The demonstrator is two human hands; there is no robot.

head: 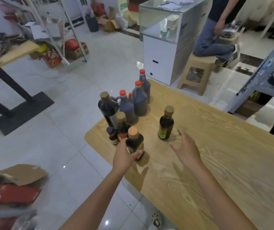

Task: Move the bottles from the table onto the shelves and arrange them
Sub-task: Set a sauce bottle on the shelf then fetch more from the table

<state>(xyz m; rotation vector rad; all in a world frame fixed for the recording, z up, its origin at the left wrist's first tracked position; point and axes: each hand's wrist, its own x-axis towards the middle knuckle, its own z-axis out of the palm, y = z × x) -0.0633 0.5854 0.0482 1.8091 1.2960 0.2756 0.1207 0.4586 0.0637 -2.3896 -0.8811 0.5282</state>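
A pale wood-grain surface with a smooth, low-sheen finish is seen on the table (216,163) across the lower right of the frame. The floor (63,117) is laid in large pale tiles, polished so glossily that lights are mirrored in it. At the table's near left edge, the orange-capped bottle (135,144) is shown as dark and glossy, with a matt cap. The red-capped jugs (139,102) further up appear in duller, cloudy plastic. At upper centre, a display case (162,24) is built of clear glass over smooth white panels. The stool (197,68) beside it is moulded in matt beige plastic. Grey painted metal forms the shelf frame (255,79) at the right edge. Matt brown cardboard is seen on the box (24,173) at lower left.
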